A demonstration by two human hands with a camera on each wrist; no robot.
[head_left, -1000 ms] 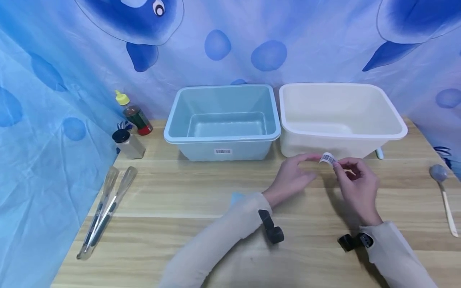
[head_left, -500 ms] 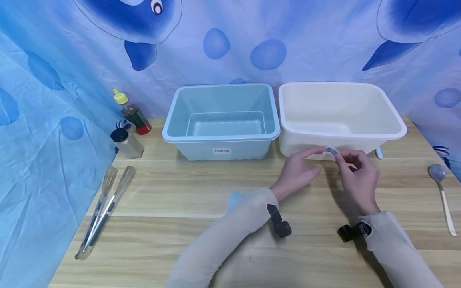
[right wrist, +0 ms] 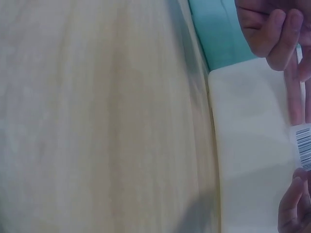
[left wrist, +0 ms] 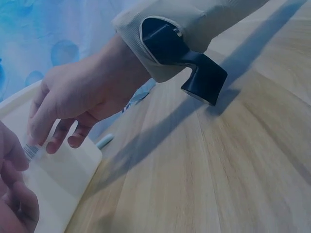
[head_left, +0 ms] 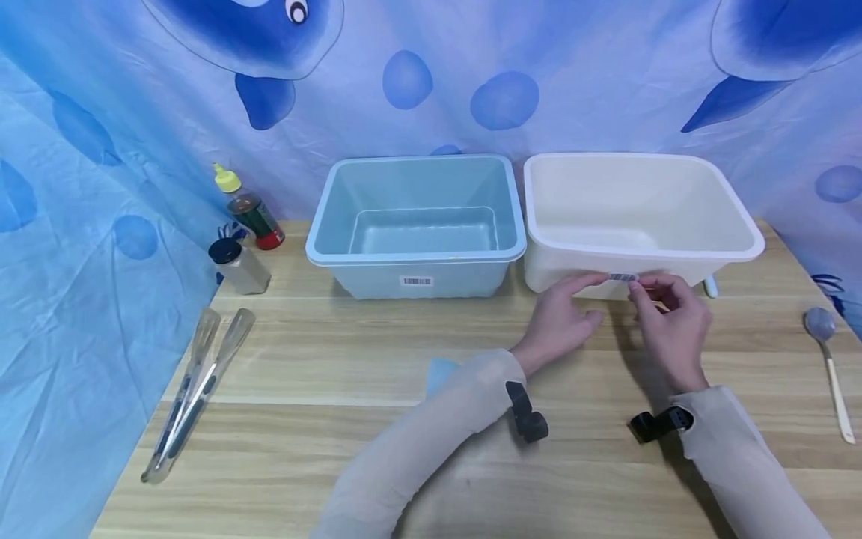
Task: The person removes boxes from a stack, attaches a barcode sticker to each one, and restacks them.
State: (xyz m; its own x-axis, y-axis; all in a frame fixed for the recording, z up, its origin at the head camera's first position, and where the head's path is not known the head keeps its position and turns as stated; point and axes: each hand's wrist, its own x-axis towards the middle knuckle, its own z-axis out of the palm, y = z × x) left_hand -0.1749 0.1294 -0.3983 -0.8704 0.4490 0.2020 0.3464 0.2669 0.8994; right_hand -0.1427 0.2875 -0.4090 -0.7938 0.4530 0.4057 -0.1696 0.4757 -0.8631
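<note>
A small barcode sticker (head_left: 622,277) sits against the front wall of the white tub (head_left: 741,251), just under its rim. My left hand (head_left: 584,301) pinches the sticker's left end with index finger and thumb. The sticker's right end is pinched by my right hand (head_left: 643,293). The right wrist view shows the sticker (right wrist: 303,145) stretched between left fingers (right wrist: 294,92) above and a right fingertip (right wrist: 291,204) below, over the white tub (right wrist: 252,145). In the left wrist view the right hand (left wrist: 82,102) holds the sticker (left wrist: 31,151).
A pale blue tub (head_left: 417,262) with its own barcode label stands left of the white one. Two bottles (head_left: 245,224) and clear tongs (head_left: 195,389) lie at the left, a spoon (head_left: 828,359) at the right. A blue cloth (head_left: 441,370) peeks from under my left forearm.
Both hands have carried the sticker forward and slightly up, from above the table to the white tub's front wall. It now lies flatter against the wall.
</note>
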